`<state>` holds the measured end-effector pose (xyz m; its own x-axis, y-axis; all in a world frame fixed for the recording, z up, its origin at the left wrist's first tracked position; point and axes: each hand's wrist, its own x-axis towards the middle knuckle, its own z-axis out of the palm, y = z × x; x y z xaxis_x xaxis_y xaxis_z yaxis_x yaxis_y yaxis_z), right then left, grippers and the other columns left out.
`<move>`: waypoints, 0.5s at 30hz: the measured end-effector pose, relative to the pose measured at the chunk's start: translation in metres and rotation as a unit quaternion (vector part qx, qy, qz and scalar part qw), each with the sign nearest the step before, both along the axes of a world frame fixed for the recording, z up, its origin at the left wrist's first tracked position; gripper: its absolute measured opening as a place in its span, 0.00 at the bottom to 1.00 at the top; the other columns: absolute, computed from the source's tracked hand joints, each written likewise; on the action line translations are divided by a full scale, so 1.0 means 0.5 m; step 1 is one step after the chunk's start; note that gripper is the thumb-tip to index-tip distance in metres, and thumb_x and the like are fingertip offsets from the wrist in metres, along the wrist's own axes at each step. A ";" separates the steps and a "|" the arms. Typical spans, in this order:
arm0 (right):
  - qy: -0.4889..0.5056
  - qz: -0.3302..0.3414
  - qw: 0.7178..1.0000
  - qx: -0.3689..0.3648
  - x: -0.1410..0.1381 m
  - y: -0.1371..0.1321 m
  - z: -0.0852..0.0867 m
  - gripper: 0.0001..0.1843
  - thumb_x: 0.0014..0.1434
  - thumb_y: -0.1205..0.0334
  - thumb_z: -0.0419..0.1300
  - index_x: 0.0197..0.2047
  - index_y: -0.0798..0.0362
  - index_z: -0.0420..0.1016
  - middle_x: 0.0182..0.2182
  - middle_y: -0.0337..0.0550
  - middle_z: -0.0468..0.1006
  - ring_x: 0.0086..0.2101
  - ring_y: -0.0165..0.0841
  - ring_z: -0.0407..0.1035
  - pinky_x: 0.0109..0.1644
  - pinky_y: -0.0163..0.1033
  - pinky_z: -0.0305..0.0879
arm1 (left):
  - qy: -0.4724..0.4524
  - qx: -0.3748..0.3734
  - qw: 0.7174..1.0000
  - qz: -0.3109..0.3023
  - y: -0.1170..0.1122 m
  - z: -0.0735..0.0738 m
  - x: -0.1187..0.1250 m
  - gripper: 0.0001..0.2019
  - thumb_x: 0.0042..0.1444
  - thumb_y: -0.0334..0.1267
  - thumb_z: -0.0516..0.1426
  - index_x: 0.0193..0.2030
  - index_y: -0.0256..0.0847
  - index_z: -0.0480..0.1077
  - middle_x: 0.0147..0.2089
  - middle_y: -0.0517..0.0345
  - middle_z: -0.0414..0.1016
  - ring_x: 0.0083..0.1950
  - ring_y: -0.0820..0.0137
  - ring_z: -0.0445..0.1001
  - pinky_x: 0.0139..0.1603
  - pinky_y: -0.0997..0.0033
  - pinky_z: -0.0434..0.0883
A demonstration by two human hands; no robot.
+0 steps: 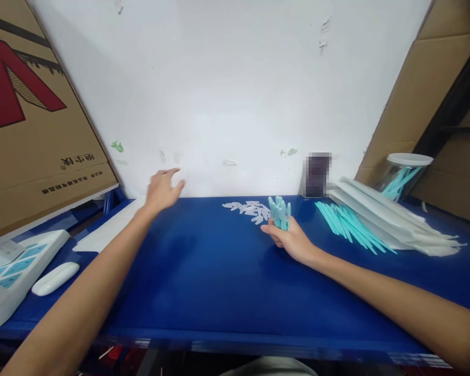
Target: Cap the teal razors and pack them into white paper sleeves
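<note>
My right hand [292, 240] rests on the blue table [203, 271] and is closed round a small bunch of teal plastic sticks [280, 211] held upright. Just behind it lies a scatter of small white plastic pieces [248, 209]. To the right, a loose pile of long teal sticks [348, 224] lies on the table. My left hand [162, 190] is stretched out above the far left of the table near the wall, fingers apart and slightly blurred, holding nothing. Beneath it lies a flat white sheet [109, 232].
A stack of white sleeves [391, 222] lies at the right, with a clear lidded jar of teal sticks [403, 175] behind it. Cardboard boxes [31, 136] lean at both sides. A white device [11, 271] and a white oval case [55, 278] sit at the left edge.
</note>
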<state>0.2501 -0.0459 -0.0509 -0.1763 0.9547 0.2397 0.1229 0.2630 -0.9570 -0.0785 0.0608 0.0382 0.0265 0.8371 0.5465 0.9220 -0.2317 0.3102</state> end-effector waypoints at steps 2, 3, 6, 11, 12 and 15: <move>-0.048 -0.005 0.999 0.021 -0.002 -0.004 0.004 0.22 0.55 0.50 0.63 0.22 0.48 0.56 0.17 0.30 0.54 0.20 0.26 0.48 0.24 0.36 0.48 | 0.054 -0.082 0.983 0.154 0.014 -0.044 -0.134 0.43 0.57 0.64 0.52 0.73 0.39 0.59 0.74 0.33 0.56 0.74 0.30 0.49 0.66 0.27 0.52; -0.073 -0.007 0.997 0.031 -0.002 -0.006 0.006 0.21 0.55 0.51 0.63 0.22 0.48 0.56 0.17 0.31 0.55 0.21 0.27 0.50 0.26 0.36 0.49 | 0.061 -0.129 0.970 0.198 0.020 -0.064 -0.188 0.47 0.55 0.68 0.53 0.74 0.38 0.57 0.75 0.30 0.53 0.74 0.26 0.46 0.66 0.25 0.51; -0.117 -0.023 0.991 0.053 -0.001 -0.010 0.011 0.19 0.55 0.53 0.62 0.22 0.49 0.57 0.19 0.32 0.57 0.22 0.28 0.52 0.28 0.37 0.51 | 0.035 -0.267 0.931 0.246 0.035 -0.102 -0.284 0.55 0.49 0.73 0.54 0.76 0.37 0.52 0.75 0.22 0.50 0.71 0.20 0.50 0.62 0.19 0.50; -0.107 -0.026 0.993 0.044 0.004 -0.010 0.007 0.22 0.56 0.49 0.62 0.22 0.48 0.55 0.18 0.31 0.54 0.21 0.27 0.50 0.26 0.37 0.50 | 0.043 -0.284 0.925 0.248 0.039 -0.090 -0.297 0.57 0.50 0.73 0.55 0.78 0.39 0.44 0.74 0.22 0.50 0.71 0.22 0.52 0.63 0.23 0.54; -0.111 -0.023 0.993 0.042 0.004 -0.011 0.006 0.22 0.56 0.49 0.62 0.22 0.48 0.55 0.19 0.31 0.54 0.21 0.27 0.50 0.26 0.37 0.49 | 0.040 -0.268 0.931 0.245 0.034 -0.082 -0.294 0.57 0.51 0.73 0.55 0.78 0.39 0.44 0.74 0.23 0.50 0.71 0.22 0.52 0.62 0.23 0.55; -0.143 -0.009 0.988 0.053 0.002 -0.014 0.005 0.24 0.58 0.50 0.61 0.22 0.48 0.53 0.19 0.32 0.54 0.22 0.27 0.48 0.26 0.36 0.47 | 0.035 -0.183 0.968 0.170 0.012 -0.058 -0.284 0.52 0.59 0.68 0.52 0.77 0.30 0.42 0.73 0.22 0.51 0.69 0.20 0.54 0.59 0.23 0.58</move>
<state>0.2509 -0.0528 -0.0483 -0.2348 0.9305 0.2812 0.3895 0.3552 -0.8498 -0.2206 0.0666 0.0094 -0.2573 0.9413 0.2185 0.9475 0.2013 0.2483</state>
